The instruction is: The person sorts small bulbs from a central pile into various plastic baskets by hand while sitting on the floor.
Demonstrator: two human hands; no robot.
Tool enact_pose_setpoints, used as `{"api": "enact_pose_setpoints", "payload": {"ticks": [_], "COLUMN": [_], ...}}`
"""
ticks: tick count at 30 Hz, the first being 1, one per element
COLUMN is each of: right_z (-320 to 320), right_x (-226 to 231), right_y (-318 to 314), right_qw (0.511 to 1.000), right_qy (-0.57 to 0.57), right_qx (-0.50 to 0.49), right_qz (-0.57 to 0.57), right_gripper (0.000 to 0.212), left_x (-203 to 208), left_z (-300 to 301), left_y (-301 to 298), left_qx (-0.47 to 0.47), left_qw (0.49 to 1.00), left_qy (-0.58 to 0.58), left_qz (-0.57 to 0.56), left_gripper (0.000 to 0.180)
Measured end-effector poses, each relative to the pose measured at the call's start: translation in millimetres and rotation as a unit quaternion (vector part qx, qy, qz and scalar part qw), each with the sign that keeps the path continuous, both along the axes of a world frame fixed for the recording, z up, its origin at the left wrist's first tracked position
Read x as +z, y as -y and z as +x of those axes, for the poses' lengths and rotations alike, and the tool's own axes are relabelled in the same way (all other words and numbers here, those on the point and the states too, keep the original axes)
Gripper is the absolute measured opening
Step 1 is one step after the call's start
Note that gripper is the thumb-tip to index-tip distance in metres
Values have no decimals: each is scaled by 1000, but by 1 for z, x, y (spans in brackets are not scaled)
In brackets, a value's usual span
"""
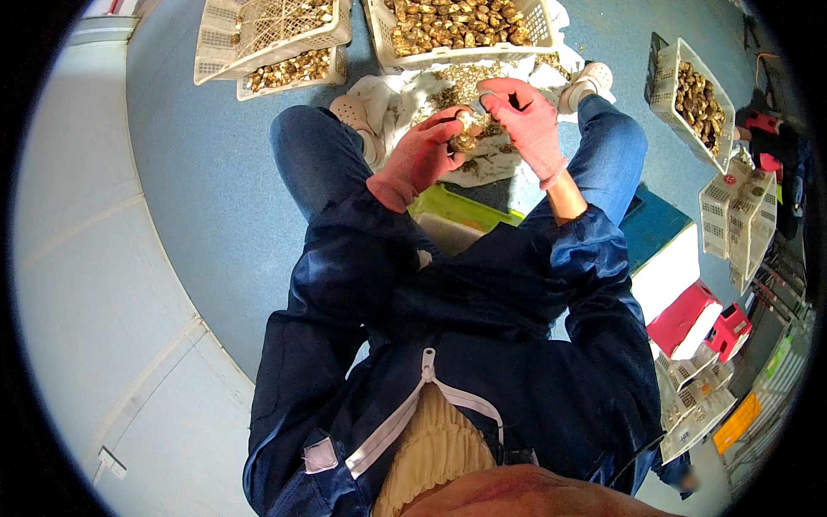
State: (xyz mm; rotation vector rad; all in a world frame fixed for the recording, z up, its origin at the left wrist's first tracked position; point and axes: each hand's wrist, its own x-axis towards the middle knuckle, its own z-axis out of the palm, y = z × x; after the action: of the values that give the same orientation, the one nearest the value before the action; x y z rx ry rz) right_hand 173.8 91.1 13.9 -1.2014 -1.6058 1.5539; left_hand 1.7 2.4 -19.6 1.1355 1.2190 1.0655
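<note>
Pink gloves cover both my hands. My left hand (420, 157) is closed around a brown-and-white mushroom (464, 141), held up in front of me between my knees. Close beside it, my right hand (532, 129) has its fingers closed on a small grey blade (493, 100), whose edge is near the mushroom's pale end. Beneath both hands a white cloth (379, 93) is spread on the floor, strewn with pale and brown trimmings (461, 82). Just beyond it sits a white crate (465, 57) full of brown mushrooms (461, 26).
Stacked white crates (284, 43) holding mushrooms are at the far left. Another crate of mushrooms (699, 108) stands at the far right, with several white baskets (739, 215) nearer. A yellow-green container (457, 207) lies between my legs. The white wall (95, 258) runs along the left.
</note>
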Motion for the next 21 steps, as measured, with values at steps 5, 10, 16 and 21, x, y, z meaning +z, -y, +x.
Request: {"api": "enact_pose_setpoints", "payload": {"ticks": [5,10,16,21], "right_z": [-1,1,-7,-9], "right_x": [-2,-4,7,9], "right_y": [-1,-2,6,11], "right_qw": [998,996,997,996], "right_qy": [25,40,27,38], "right_qx": [52,19,46,59], "right_qz": [39,77,53,62], "right_gripper": [22,22,22,22], "left_x": [-15,-8,6,-7], "left_z": [-7,-10,-1,-6], "left_y": [3,5,0,-3], "left_qx": [-9,-44,63,80], "left_qw": [999,977,950,926], "left_qy": [37,-169,248,300], "left_qz": [-25,120,-181,-214], "left_gripper": [45,42,39,37]}}
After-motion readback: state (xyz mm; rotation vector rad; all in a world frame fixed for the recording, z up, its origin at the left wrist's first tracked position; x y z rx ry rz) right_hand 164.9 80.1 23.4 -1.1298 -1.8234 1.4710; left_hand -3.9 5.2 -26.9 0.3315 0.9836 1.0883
